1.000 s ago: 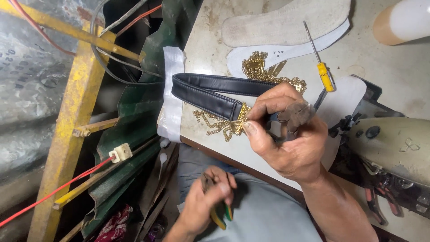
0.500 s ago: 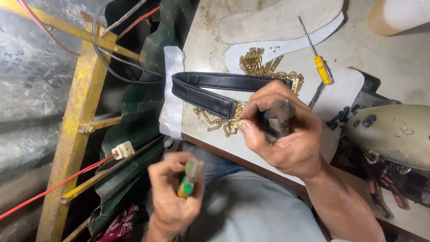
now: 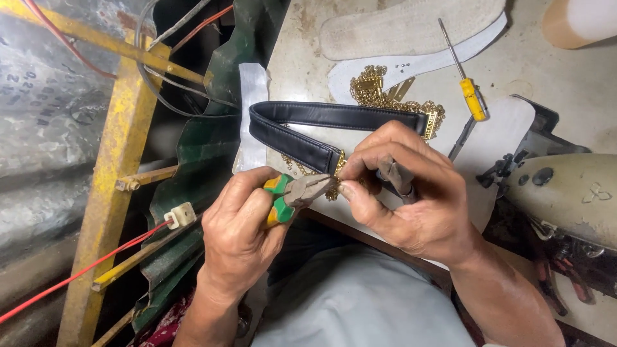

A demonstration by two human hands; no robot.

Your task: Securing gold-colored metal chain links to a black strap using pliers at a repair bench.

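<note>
Gripping one pair of green-and-orange-handled pliers (image 3: 292, 196), the left hand (image 3: 241, 241) has its grip clamped on the handles, the nose meeting the gold chain (image 3: 335, 183) at the desk's (image 3: 302, 58) near edge. The right hand (image 3: 411, 193) pinches that chain, grip together, beside one black leather strap (image 3: 308, 128). Farther right lie one yellow-handled screwdriver (image 3: 472, 96) and two white insoles (image 3: 411, 29).

Pliers (image 3: 297, 193): green-and-orange handles, grey metal jaws, lying roughly level, nose just left of the gold chain (image 3: 334, 183). Black leather strap (image 3: 321, 125): folded into a narrow loop on the table (bend at left), with the chain at its lower end and more heaped behind it.
</note>
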